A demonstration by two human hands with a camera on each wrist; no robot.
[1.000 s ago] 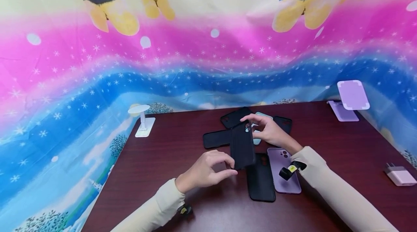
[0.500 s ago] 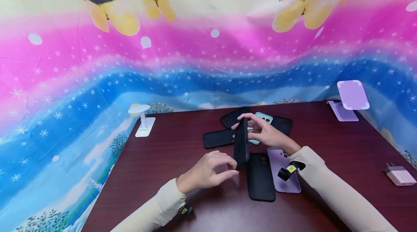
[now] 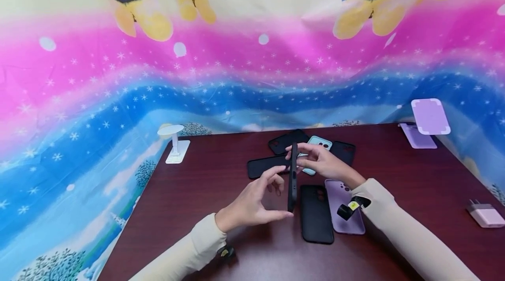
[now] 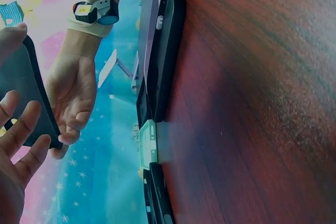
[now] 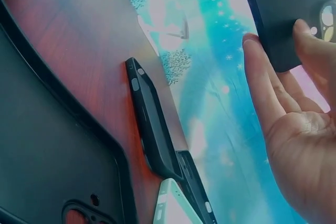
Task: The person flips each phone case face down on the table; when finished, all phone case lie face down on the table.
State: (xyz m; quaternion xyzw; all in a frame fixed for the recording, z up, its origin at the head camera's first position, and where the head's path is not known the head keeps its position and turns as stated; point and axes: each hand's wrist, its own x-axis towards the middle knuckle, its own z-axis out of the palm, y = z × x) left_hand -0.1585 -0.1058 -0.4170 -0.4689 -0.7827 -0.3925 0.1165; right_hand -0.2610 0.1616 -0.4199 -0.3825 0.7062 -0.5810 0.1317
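A black phone case [image 3: 293, 180] is held above the table, seen edge-on in the head view. My right hand [image 3: 325, 162] pinches its far end, thumb and fingers on opposite faces in the right wrist view. At the near end my left hand [image 3: 252, 200] has its thumb against the lower edge. The other left fingers are spread and bent beside the case; the left wrist view shows them in front of its face [image 4: 18, 77]. Below, another black phone case [image 3: 317, 217] and a purple phone case [image 3: 351, 222] lie side by side on the table.
Farther back lie a mint phone case [image 3: 320, 142] and several black cases [image 3: 265, 167], some overlapping. A white stand [image 3: 177, 151] is at the back left, a lilac stand [image 3: 430, 116] at the back right. A charger plug [image 3: 485, 214] sits near the right edge.
The held case has turned from showing its flat back to standing edge-on. My left fingers have come off its near corner and spread, leaving the thumb there. The right hand keeps its pinch.
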